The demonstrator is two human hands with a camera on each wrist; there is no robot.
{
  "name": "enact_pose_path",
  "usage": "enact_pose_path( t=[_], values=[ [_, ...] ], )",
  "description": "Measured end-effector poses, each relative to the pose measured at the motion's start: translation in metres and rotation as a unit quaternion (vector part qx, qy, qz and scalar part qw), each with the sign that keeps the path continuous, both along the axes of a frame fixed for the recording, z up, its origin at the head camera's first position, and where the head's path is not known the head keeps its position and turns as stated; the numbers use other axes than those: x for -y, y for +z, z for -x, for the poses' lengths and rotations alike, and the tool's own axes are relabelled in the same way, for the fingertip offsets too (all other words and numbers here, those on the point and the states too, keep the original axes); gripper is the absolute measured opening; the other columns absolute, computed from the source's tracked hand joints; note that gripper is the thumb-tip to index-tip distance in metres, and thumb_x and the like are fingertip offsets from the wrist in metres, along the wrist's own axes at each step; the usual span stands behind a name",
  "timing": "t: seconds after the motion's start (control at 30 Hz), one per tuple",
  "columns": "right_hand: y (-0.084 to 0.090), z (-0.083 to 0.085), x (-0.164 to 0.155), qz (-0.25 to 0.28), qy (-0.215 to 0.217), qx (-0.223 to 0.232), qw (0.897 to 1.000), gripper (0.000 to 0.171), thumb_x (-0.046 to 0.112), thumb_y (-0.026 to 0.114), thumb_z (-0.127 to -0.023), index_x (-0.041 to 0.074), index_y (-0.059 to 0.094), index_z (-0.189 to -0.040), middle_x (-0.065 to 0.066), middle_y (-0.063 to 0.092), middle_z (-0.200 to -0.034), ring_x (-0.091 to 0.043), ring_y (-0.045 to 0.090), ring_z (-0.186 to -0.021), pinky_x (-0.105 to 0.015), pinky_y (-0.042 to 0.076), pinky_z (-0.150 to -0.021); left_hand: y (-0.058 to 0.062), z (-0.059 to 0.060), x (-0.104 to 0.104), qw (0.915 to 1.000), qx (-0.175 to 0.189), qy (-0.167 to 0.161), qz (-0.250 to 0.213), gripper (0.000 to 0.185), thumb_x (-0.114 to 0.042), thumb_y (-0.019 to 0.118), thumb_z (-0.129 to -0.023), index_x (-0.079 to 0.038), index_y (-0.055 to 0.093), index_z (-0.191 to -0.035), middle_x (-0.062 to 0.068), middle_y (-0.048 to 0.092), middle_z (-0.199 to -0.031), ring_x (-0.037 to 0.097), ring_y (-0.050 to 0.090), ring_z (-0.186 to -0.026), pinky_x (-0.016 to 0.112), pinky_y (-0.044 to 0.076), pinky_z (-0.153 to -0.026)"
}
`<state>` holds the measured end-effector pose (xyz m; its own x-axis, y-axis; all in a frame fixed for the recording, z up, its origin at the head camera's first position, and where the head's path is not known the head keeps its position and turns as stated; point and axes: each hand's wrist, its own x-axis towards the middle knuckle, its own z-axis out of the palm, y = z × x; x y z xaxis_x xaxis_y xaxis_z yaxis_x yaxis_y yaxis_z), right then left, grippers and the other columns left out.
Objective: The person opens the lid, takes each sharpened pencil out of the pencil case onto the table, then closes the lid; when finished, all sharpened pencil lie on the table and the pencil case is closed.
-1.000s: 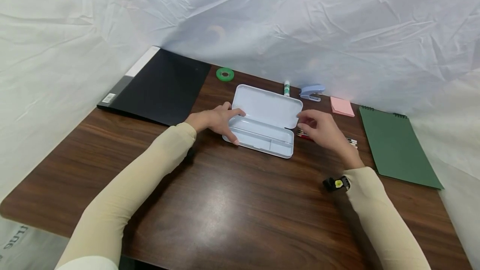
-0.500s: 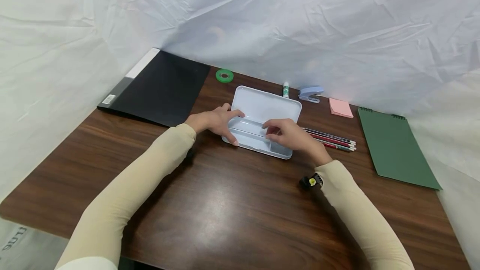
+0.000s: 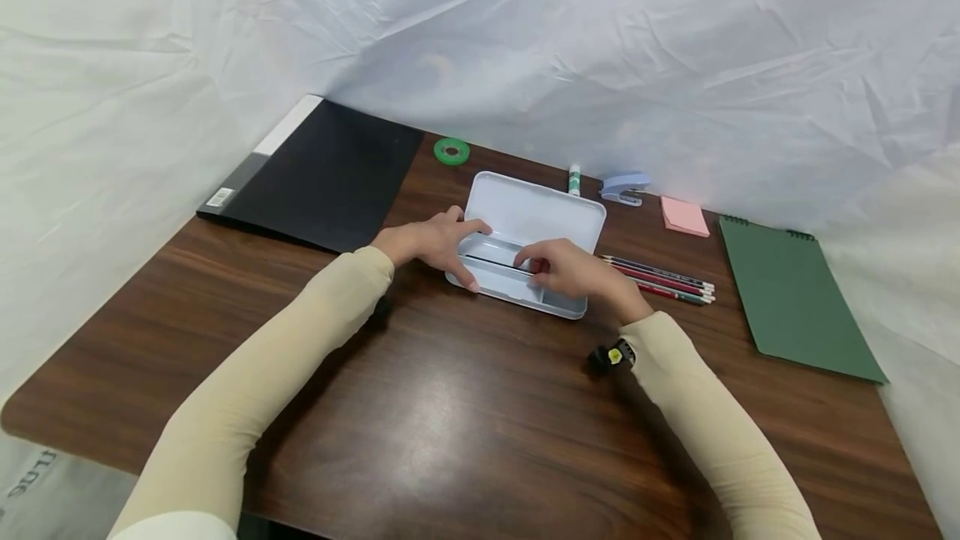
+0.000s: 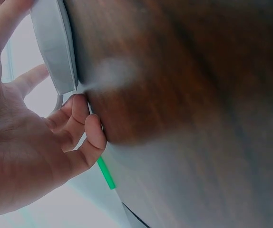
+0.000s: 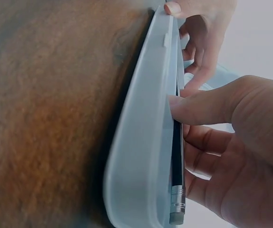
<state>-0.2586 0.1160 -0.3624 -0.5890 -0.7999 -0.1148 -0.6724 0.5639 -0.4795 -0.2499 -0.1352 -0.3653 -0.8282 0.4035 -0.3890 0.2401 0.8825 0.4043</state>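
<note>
A black pencil [image 3: 495, 263] is being pinched by the right hand [image 3: 566, 267] inside the open pencil case [image 3: 525, 252]; being light, stiff and slim, it is probably best held mid-shaft. The case end is being gripped by the left hand [image 3: 427, 242], fingers curled round it.

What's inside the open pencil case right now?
One black pencil lies along the long compartment of the pencil case, with the right hand pinching it. The right hand covers the pencil's near end and part of the tray, so anything under it is hidden.

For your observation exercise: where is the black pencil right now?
In the head view the black pencil lies in the open pencil case at the table's middle, pinched by the right hand, with the left hand holding the case's left end.
</note>
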Motion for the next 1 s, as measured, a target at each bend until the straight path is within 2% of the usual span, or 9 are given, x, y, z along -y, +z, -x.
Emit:
enact_pose_path(
  t=[0.27, 0.57, 0.67, 0.8, 1.0],
  values=[
    [0.007, 0.003, -0.004, 0.007, 0.005, -0.012, 1.000, 0.027, -0.007, 0.063, -0.089, 0.003, 0.071, -0.113, -0.008, 0.063, -0.088, -0.020, 0.053, -0.080, -0.036, 0.046, -0.075, 0.001, -0.001, 0.001, 1.0000, 0.004, 0.006, -0.002, 0.099, -0.056, 0.083, -0.074, -0.032, 0.030, -0.154, 0.016, 0.029, -0.145, 0.030, 0.038, -0.131, 0.045, 0.039, -0.107],
    [0.018, 0.001, -0.021, 0.014, -0.033, -0.014, 0.999, 0.030, -0.009, 0.059, -0.089, 0.004, 0.073, -0.112, -0.012, 0.070, -0.100, -0.023, 0.058, -0.088, -0.041, 0.050, -0.080, 0.000, -0.002, 0.003, 0.9999, 0.005, 0.011, -0.010, 0.099, -0.055, 0.084, -0.074, -0.031, 0.031, -0.155, 0.017, 0.029, -0.145, 0.030, 0.037, -0.131, 0.045, 0.038, -0.108],
    [0.020, 0.000, -0.032, 0.017, -0.047, -0.014, 0.999, 0.029, -0.009, 0.061, -0.089, 0.003, 0.073, -0.113, -0.011, 0.070, -0.099, -0.023, 0.059, -0.088, -0.041, 0.051, -0.081, 0.000, -0.002, 0.002, 0.9999, 0.007, 0.010, -0.011, 0.099, -0.054, 0.084, -0.074, -0.031, 0.030, -0.155, 0.017, 0.028, -0.146, 0.030, 0.037, -0.133, 0.045, 0.038, -0.108],
    [0.022, -0.002, -0.051, 0.021, -0.065, -0.015, 0.998, 0.026, -0.007, 0.064, -0.090, 0.003, 0.072, -0.113, -0.010, 0.069, -0.094, -0.021, 0.057, -0.084, -0.036, 0.050, -0.076, 0.000, -0.002, 0.001, 0.9999, 0.011, 0.008, -0.010, 0.100, -0.054, 0.083, -0.074, -0.031, 0.030, -0.155, 0.017, 0.028, -0.147, 0.031, 0.036, -0.133, 0.046, 0.038, -0.109],
    [0.027, -0.003, -0.084, 0.019, -0.093, -0.004, 0.995, 0.024, -0.002, 0.066, -0.092, 0.003, 0.073, -0.114, -0.009, 0.070, -0.099, -0.020, 0.056, -0.084, -0.030, 0.048, -0.072, 0.002, -0.001, -0.001, 0.9999, 0.008, 0.006, -0.007, 0.099, -0.055, 0.083, -0.075, -0.031, 0.030, -0.155, 0.016, 0.029, -0.146, 0.031, 0.036, -0.133, 0.047, 0.039, -0.107]
  ],
)
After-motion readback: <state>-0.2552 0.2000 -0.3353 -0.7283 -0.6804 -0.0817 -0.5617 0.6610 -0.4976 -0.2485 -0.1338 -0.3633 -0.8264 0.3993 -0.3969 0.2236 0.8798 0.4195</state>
